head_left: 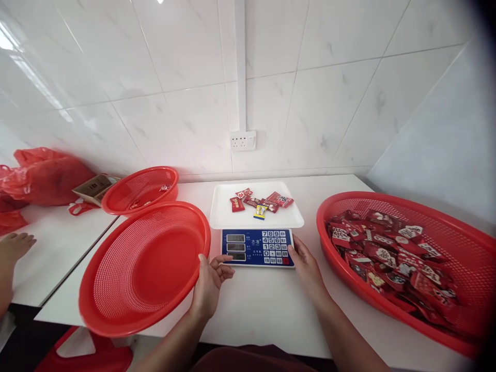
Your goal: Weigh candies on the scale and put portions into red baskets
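Note:
A small electronic scale (257, 247) with a blue keypad panel stands in the middle of the white table, and several red candy packets (261, 201) lie on its white pan. My left hand (209, 283) rests beside the scale's front left corner, fingers loosely apart, its thumb against the rim of an empty red mesh basket (143, 266). My right hand (306, 266) lies at the scale's front right corner, fingertips touching the panel's edge, holding nothing. To the right, a big red basket (457, 248) is heaped with red wrapped candies (391, 256).
A second smaller red basket (140, 189) with a few packets sits behind the empty one. A cardboard box (94, 187) and red plastic bags (42, 175) lie at the far left. Another person's hand (13, 247) rests on the neighbouring table. A wall socket (243, 140) is above the scale.

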`<state>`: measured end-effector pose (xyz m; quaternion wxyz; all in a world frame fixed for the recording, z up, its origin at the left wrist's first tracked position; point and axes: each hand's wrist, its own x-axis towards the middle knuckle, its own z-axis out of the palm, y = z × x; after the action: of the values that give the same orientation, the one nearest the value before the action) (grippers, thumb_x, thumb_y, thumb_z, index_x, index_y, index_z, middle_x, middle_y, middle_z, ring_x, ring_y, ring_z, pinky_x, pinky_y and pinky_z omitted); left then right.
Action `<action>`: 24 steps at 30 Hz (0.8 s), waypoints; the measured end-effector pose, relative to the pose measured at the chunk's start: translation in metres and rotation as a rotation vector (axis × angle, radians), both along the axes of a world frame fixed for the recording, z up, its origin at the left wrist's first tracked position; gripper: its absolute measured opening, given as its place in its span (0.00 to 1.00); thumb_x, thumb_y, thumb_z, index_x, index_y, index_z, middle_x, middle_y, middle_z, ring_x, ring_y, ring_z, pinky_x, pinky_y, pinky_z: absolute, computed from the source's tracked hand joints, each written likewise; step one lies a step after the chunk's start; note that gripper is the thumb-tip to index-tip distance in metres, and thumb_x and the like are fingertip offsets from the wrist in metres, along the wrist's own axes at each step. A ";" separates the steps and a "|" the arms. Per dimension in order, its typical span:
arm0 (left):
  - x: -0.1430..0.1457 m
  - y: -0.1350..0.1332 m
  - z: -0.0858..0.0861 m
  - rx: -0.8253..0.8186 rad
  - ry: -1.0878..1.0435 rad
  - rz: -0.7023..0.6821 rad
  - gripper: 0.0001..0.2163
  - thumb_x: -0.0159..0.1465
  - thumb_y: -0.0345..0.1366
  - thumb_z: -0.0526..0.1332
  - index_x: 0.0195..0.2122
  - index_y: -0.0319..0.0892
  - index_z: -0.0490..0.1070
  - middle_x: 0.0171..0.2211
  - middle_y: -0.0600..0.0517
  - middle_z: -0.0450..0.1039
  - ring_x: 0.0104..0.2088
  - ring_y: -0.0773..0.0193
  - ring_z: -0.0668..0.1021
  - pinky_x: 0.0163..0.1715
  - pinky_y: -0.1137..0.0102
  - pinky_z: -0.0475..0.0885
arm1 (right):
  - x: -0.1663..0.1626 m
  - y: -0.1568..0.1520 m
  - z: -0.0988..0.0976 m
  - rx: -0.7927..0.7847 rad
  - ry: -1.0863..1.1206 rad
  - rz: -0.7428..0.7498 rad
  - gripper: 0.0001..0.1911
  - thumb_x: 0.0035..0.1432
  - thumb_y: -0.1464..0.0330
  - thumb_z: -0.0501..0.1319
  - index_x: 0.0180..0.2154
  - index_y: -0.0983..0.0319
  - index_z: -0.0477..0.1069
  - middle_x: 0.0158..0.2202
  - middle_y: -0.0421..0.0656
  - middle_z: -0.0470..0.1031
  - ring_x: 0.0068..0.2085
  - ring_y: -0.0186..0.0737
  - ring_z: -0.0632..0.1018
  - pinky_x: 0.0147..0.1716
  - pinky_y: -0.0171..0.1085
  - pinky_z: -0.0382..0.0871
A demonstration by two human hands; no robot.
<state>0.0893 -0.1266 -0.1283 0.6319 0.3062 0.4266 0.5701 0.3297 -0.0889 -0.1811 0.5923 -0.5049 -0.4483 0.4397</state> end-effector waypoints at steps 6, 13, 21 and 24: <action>-0.012 0.024 0.001 0.051 0.014 0.082 0.25 0.61 0.58 0.48 0.29 0.40 0.70 0.31 0.50 0.72 0.24 0.68 0.70 0.30 0.71 0.67 | 0.000 -0.001 0.004 -0.024 0.017 -0.006 0.25 0.54 0.55 0.59 0.53 0.55 0.65 0.55 0.43 0.69 0.55 0.48 0.70 0.55 0.48 0.62; -0.032 0.064 0.012 0.035 -0.078 0.291 0.17 0.64 0.54 0.47 0.37 0.46 0.64 0.25 0.55 0.69 0.20 0.71 0.69 0.25 0.75 0.67 | 0.000 -0.001 0.005 -0.033 0.008 -0.022 0.27 0.53 0.54 0.60 0.53 0.54 0.66 0.54 0.43 0.70 0.53 0.49 0.71 0.53 0.49 0.65; -0.010 0.011 0.013 -0.089 0.014 0.016 0.21 0.60 0.52 0.56 0.52 0.51 0.64 0.33 0.53 0.72 0.22 0.72 0.70 0.27 0.73 0.67 | 0.002 0.000 -0.002 -0.051 0.000 -0.020 0.28 0.53 0.54 0.60 0.54 0.54 0.65 0.56 0.43 0.68 0.55 0.49 0.70 0.54 0.49 0.64; -0.012 -0.023 0.031 -0.130 0.156 -0.241 0.19 0.57 0.46 0.62 0.50 0.48 0.69 0.33 0.49 0.73 0.20 0.70 0.71 0.25 0.71 0.66 | 0.002 0.001 -0.001 -0.057 -0.001 -0.022 0.27 0.53 0.54 0.59 0.54 0.54 0.65 0.56 0.43 0.68 0.55 0.49 0.70 0.54 0.49 0.64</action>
<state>0.0774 -0.1501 -0.0977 0.6792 0.3567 0.4706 0.4359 0.3314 -0.0884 -0.1822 0.5824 -0.5266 -0.4303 0.4454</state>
